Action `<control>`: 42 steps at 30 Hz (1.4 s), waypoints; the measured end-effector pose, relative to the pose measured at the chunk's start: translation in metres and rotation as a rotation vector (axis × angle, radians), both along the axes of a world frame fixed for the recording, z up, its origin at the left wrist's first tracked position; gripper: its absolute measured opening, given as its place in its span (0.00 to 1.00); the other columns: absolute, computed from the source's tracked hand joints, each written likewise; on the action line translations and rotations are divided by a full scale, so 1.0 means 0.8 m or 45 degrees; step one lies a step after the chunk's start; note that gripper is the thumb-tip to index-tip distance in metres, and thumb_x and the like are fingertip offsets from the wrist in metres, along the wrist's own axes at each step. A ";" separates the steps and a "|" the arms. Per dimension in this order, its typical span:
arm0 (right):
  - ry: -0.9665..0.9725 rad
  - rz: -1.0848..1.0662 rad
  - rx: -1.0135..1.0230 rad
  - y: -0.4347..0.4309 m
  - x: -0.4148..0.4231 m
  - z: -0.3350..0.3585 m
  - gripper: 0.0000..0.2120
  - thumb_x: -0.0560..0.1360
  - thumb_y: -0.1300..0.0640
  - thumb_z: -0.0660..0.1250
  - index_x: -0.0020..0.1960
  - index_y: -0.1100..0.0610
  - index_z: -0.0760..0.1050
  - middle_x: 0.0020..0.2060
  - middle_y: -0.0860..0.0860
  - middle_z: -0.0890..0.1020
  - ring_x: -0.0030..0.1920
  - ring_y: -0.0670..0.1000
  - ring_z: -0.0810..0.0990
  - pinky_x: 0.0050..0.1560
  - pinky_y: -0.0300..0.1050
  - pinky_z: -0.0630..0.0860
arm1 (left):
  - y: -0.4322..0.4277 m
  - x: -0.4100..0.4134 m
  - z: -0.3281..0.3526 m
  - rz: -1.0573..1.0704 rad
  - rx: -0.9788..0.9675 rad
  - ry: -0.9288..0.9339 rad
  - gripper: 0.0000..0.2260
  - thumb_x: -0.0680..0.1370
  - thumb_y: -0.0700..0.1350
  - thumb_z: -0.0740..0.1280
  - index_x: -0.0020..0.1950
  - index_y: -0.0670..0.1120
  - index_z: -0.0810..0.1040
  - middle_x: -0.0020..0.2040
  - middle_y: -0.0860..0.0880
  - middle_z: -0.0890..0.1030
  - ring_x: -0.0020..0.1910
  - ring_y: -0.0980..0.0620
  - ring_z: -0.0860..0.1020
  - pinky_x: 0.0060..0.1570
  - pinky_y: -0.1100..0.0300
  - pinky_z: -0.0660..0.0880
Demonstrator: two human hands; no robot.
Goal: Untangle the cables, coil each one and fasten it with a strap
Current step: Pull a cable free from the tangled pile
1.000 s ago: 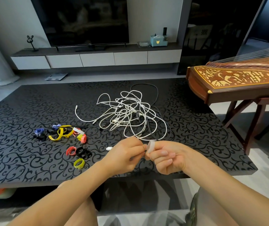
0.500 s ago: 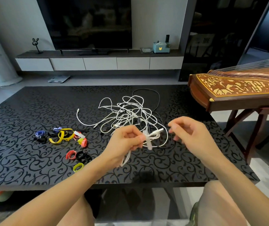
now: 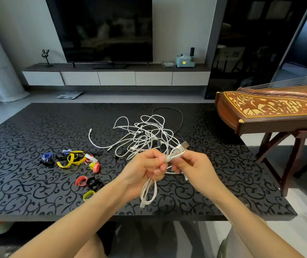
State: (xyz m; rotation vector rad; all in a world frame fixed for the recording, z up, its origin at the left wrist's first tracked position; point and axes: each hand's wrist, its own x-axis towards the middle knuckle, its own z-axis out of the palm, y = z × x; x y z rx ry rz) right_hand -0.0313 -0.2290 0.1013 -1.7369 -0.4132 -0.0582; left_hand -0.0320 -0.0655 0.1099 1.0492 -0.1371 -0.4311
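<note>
- The coiled white cable (image 3: pixel 176 153) is held in the air over the near edge of the tangle of cables (image 3: pixel 145 135), above the black patterned table (image 3: pixel 28 183).
- The bundle's long axis runs on a diagonal. Its lower loops hang down on the side away from the tangle, and its upper loop rises towards the tangle's right edge.
- The USB plug (image 3: pixel 184 145) sits at the upper end. It points up and to the right, over the tangle's near-right strands.
- The left hand (image 3: pixel 147 166) is just in front of the tangle, with its knuckles towards the tangle. Its fingers are curled round the middle of the bundle, and the loops hang out below the fist.
- The right hand (image 3: pixel 195 168) is to the right of the left hand, with its palm turned towards it. Thumb and forefinger pinch the upper loop just below the plug.
- Whether a strap already circles the bundle cannot be told.
- The loose coloured straps (image 3: pixel 71 159) lie on the table well to the left of the tangle.
- A zither (image 3: pixel 269 108) stands on its frame to the right of the tangle, off the table.
</note>
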 end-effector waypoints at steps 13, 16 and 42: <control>0.430 -0.117 -0.024 0.016 -0.036 0.004 0.11 0.77 0.64 0.63 0.38 0.62 0.79 0.27 0.52 0.80 0.25 0.45 0.73 0.27 0.38 0.72 | -0.015 -0.009 -0.025 0.524 0.674 -0.413 0.07 0.73 0.32 0.70 0.36 0.40 0.77 0.29 0.49 0.79 0.29 0.55 0.74 0.31 0.64 0.71; 0.633 -0.136 0.040 0.015 -0.027 0.015 0.09 0.73 0.69 0.62 0.38 0.65 0.79 0.26 0.53 0.78 0.24 0.45 0.71 0.24 0.37 0.69 | -0.014 -0.005 -0.033 0.541 1.015 -0.768 0.09 0.73 0.36 0.71 0.35 0.46 0.78 0.32 0.52 0.79 0.33 0.59 0.74 0.38 0.63 0.72; 0.087 0.064 0.083 -0.011 0.009 -0.006 0.12 0.77 0.64 0.63 0.56 0.52 0.78 0.50 0.46 0.84 0.52 0.44 0.81 0.54 0.38 0.75 | -0.013 0.017 0.006 -0.039 -0.069 0.330 0.02 0.68 0.35 0.63 0.38 0.39 0.70 0.25 0.48 0.71 0.21 0.59 0.64 0.21 0.71 0.56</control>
